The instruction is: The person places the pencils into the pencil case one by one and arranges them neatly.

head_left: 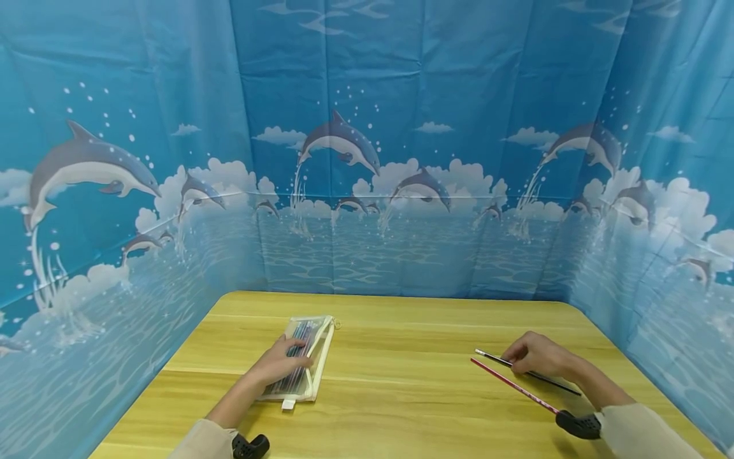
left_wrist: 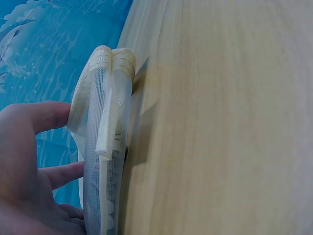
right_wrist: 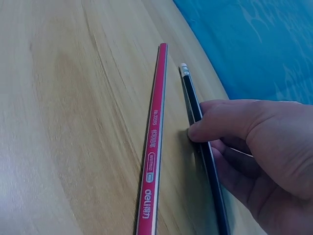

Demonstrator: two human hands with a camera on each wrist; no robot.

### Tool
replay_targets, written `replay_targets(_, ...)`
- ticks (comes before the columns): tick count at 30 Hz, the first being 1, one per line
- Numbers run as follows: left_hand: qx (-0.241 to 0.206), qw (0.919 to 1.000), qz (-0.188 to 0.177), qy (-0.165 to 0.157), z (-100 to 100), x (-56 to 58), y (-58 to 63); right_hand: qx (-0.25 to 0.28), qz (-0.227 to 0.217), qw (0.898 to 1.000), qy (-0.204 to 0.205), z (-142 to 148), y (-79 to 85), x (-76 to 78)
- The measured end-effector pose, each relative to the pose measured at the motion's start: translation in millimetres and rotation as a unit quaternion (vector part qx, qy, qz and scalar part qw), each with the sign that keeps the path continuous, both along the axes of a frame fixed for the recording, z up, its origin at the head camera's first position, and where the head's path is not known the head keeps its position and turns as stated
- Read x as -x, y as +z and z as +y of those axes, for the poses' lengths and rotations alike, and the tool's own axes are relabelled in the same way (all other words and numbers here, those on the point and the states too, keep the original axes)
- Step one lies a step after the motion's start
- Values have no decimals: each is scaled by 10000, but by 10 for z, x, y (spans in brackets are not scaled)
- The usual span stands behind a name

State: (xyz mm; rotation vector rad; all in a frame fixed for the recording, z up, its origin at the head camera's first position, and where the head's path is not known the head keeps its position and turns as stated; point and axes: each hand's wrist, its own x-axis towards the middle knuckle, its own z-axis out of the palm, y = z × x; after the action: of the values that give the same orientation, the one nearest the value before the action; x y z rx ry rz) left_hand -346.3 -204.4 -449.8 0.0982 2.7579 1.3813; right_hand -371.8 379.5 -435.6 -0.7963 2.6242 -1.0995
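A clear zip pencil case [head_left: 314, 376] with cream edging lies on the left of the table, several slim pencils or pens [head_left: 296, 357] showing inside it. My left hand [head_left: 281, 363] rests on top with fingers spread; in the left wrist view, fingertips [left_wrist: 58, 113] touch the case's edge. Over on the right, my right hand [head_left: 539, 355] pinches a black pencil [right_wrist: 190, 93] with a white eraser end between thumb and fingers. Beside it, apart from the hand, a red pencil [right_wrist: 155, 112] with printed lettering lies on the wood.
The yellow wood-grain table [head_left: 395, 395] has rounded far corners. A blue dolphin-print curtain [head_left: 367, 255] stands along its back and both sides. A white tag [head_left: 288, 404] sticks out at the case's near end, and a small ring [head_left: 338, 325] hangs at its far corner.
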Motion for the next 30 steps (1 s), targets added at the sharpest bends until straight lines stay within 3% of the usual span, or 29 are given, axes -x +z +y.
replay_targets(9, 19, 10000, -31, -9, -8, 2, -1, -166, 169, 9995, -203, -86, 131, 39)
replay_targets(24, 52, 10000, -17, -10, -4, 10, -18, -254, 359, 9990, -67, -228, 385, 112)
replay_targets(30, 25, 10000, -8, -36, -2, -1, -12, -387, 330, 9984, -259, -279, 472, 113)
